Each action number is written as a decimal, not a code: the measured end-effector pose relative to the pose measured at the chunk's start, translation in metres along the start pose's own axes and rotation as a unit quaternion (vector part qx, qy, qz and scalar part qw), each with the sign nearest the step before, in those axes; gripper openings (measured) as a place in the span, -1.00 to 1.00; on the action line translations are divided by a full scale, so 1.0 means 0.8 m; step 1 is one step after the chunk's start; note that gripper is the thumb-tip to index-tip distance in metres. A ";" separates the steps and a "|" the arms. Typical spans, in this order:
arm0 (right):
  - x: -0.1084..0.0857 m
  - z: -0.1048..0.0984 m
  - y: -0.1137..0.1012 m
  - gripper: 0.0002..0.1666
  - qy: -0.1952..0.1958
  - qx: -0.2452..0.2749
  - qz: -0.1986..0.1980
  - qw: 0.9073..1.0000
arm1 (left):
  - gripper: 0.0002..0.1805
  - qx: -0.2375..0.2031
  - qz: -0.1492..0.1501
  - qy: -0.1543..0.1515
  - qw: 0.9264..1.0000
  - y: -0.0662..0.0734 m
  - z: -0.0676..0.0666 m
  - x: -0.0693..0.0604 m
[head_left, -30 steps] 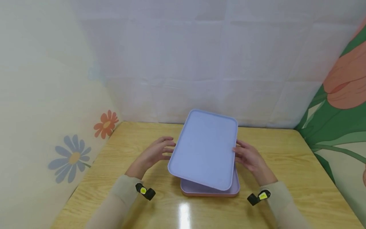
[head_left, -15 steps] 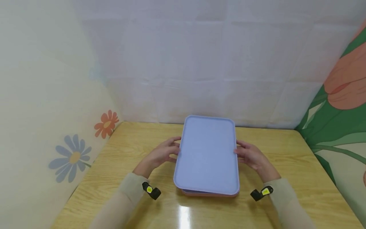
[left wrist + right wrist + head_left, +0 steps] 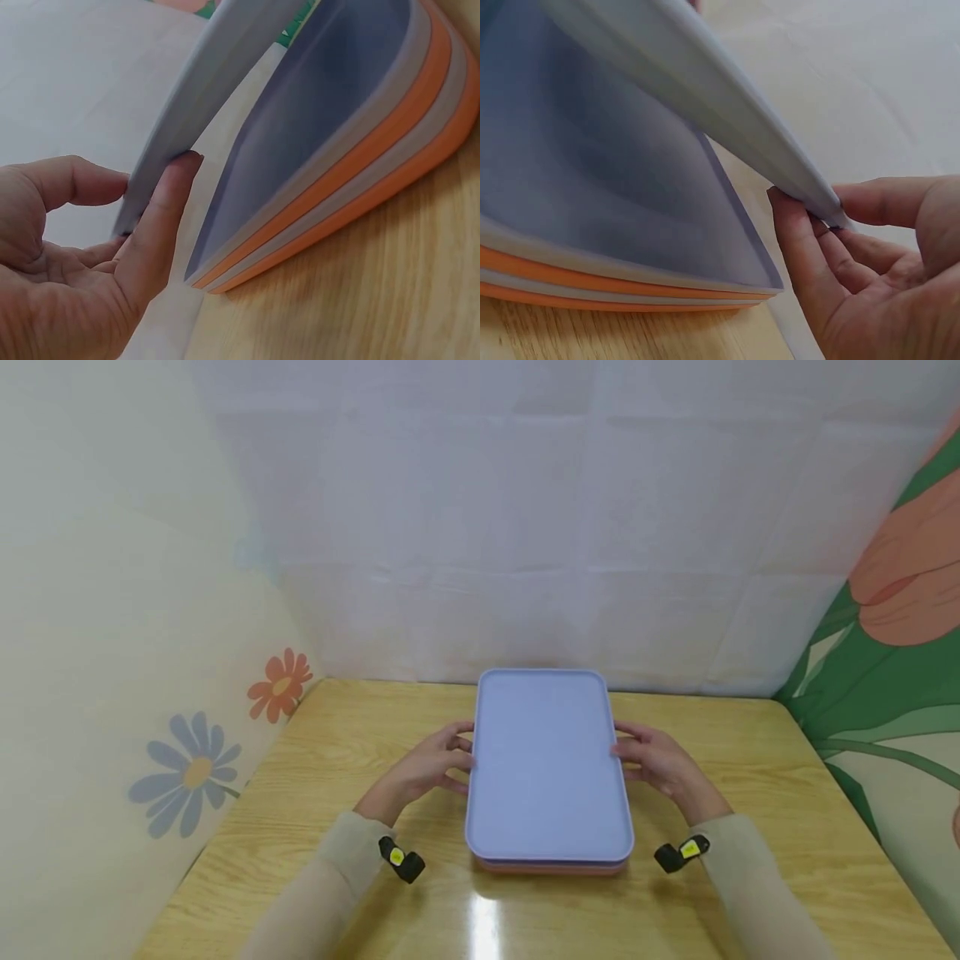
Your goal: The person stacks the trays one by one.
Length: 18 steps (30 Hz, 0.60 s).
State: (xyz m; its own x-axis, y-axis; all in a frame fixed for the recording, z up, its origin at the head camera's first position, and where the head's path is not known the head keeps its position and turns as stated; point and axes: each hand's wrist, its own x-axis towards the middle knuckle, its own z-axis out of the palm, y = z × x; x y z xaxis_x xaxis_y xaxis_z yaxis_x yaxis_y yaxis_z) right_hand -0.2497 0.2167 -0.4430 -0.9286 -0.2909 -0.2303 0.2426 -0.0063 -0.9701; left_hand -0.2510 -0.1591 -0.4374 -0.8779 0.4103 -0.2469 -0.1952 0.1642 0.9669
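Note:
A light blue rectangular tray [image 3: 550, 764] is held above a stack of trays [image 3: 420, 112], with a gap between them in both wrist views. My left hand [image 3: 431, 766] pinches its left long edge, thumb on top and fingers beneath. On the opposite edge my right hand [image 3: 660, 766] pinches it the same way. The stack lies on the table, its rims alternating orange and pale grey in the left wrist view. From the head view the held tray covers nearly all of the stack; only its front rim [image 3: 551, 867] shows.
The wooden table [image 3: 360, 718] runs back to a white cloth backdrop [image 3: 480, 543]. A wall with painted flowers [image 3: 197, 774] stands at the left, and another with a large painted flower [image 3: 911, 568] at the right. Light glares on the table's front.
The tray has come down and turned from a slant to roughly in line with the stack. My left hand has moved in from beside the tray and taken hold of its left edge.

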 end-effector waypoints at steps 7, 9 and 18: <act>0.005 -0.004 0.007 -0.19 0.023 -0.036 0.017 0.999 | -0.25 0.009 -0.014 0.014 1.000 -0.005 0.005 0.009; 0.006 -0.006 0.010 -0.18 0.021 -0.034 0.017 0.999 | -0.24 0.010 -0.018 0.020 1.000 -0.008 0.006 0.011; 0.012 -0.003 0.020 -0.23 0.043 -0.052 0.030 0.997 | -0.21 0.017 -0.027 0.038 0.999 -0.019 0.011 0.022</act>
State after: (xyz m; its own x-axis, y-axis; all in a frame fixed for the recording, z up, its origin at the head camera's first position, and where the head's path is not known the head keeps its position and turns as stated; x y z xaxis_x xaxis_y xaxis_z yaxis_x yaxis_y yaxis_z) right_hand -0.2552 0.2165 -0.4611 -0.9350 -0.2052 -0.2894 0.2718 0.1097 -0.9561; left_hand -0.2596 -0.1467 -0.4572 -0.8975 0.3314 -0.2910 -0.2288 0.2143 0.9496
